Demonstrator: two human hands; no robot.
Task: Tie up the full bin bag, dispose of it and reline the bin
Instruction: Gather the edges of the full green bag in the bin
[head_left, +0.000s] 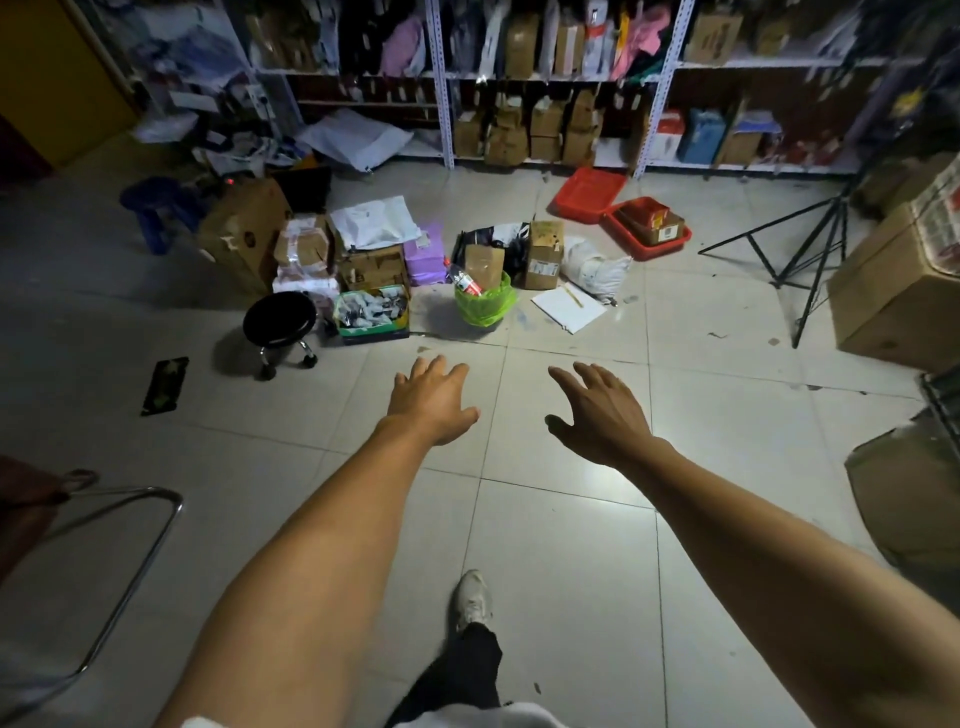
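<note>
Both arms stretched out over the tiled floor (545, 519), left hand (434, 402) & right hand (597, 413) palm-down, fingers spread wide, holding nothing. The bin (483, 325) w/ its green bin bag (485, 304) stands farther off, well apart from both hands, just about centre; it's stuffed, a brown cardboard piece (483, 265) & a plastic bottle (460, 278) sticking out the top. Left of it a green box (371, 312) of bits, then a black stool (280, 319). Right of it a white sheet (566, 309) on the floor. Shelves (545, 78) of parcels at the far wall. One white shoe (472, 597) near, stepping fwd.
</note>
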